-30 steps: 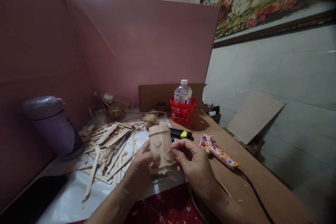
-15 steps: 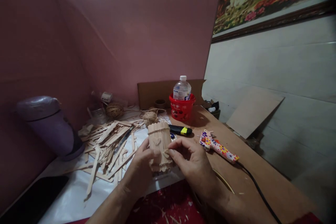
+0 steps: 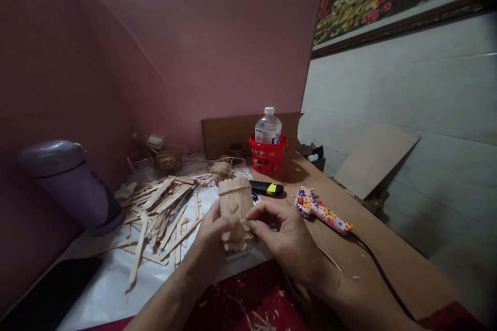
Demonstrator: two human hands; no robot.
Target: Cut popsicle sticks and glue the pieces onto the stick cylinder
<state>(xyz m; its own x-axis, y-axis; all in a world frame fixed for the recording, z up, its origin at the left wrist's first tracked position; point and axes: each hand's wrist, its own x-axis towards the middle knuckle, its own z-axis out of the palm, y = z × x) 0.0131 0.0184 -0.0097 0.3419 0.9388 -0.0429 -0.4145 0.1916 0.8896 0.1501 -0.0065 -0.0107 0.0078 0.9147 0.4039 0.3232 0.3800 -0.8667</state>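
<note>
Upright in front of me is a small holder [image 3: 241, 197] built from wooden craft sticks, with twine around its upper part and a heart-shaped wooden piece [image 3: 232, 207] on its front. My left hand [image 3: 209, 235] grips the holder from the left, thumb across the front. With thumb and index finger, my right hand [image 3: 281, 232] pinches a small wooden piece [image 3: 245, 222] against the holder's lower right front; the fingertips partly cover it. Behind the holder lies a black and yellow utility knife [image 3: 267, 187].
Loose craft sticks [image 3: 163, 217] are heaped at left, near a purple bottle [image 3: 77, 186] and a black phone-like slab [image 3: 54, 289]. Twine balls [image 3: 221, 170] and a red bucket [image 3: 267, 158] holding a plastic bottle [image 3: 267, 126] stand behind. A flowered glue gun [image 3: 322, 212] with its cord lies right.
Both hands keep their hold, and the right fingertips have shifted slightly on the front of the holder. The view has moved a little.
</note>
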